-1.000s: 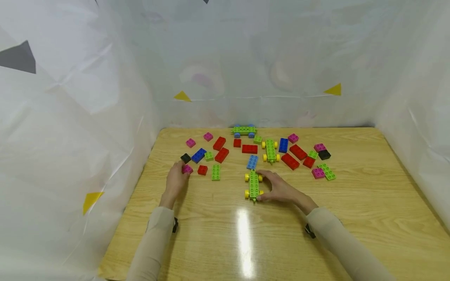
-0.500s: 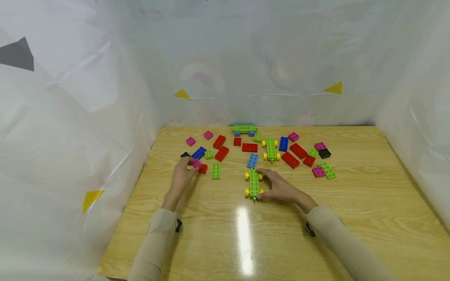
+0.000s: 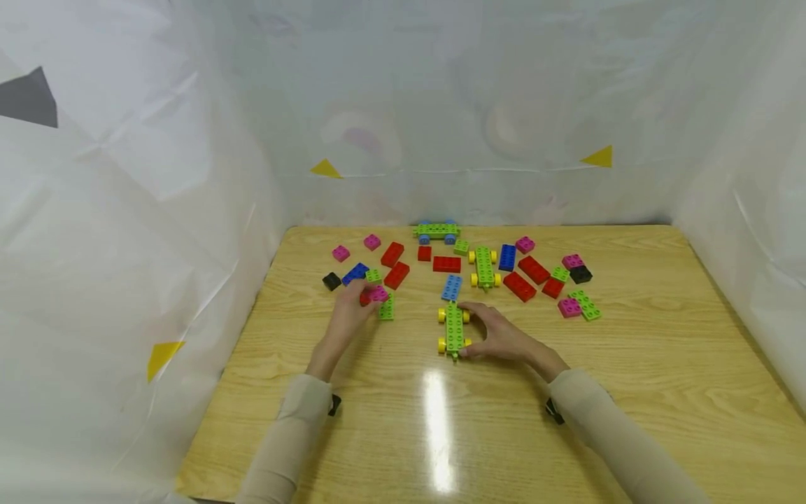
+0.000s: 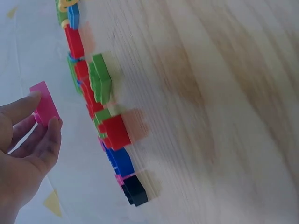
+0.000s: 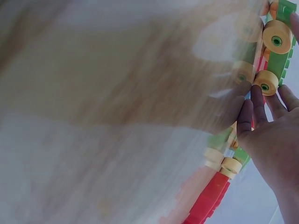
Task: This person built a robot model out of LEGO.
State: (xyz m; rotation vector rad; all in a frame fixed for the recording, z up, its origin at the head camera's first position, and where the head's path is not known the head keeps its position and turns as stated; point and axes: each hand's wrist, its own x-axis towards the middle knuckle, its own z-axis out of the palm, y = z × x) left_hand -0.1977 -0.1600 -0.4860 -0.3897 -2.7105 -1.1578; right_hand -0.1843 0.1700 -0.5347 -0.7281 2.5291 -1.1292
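Note:
My left hand (image 3: 346, 315) pinches a pink brick (image 3: 378, 294) between thumb and fingers. The left wrist view shows this brick (image 4: 46, 105) held up in the air. In the head view it overlaps a flat green brick (image 3: 387, 308) and a small red brick (image 3: 364, 299). My right hand (image 3: 500, 336) holds a green wheeled base (image 3: 455, 327) with yellow wheels from its right side, thumb at the near end and fingers at the far end. From the right wrist, the fingertips show close at a yellow wheel (image 5: 265, 83), and the base is partly cut off by the frame edge.
Beyond my hands are another yellow-wheeled base (image 3: 483, 267), a blue-wheeled base (image 3: 437, 232) and a light blue brick (image 3: 451, 288). Red, blue, pink, green and black bricks lie scattered across the back of the wooden table (image 3: 504, 434). White sheeting (image 3: 441, 105) surrounds it.
My left hand has picked up the pink brick from beside the black brick and carried it rightward, past the blue brick. The right hand and wheeled base have stayed in place.

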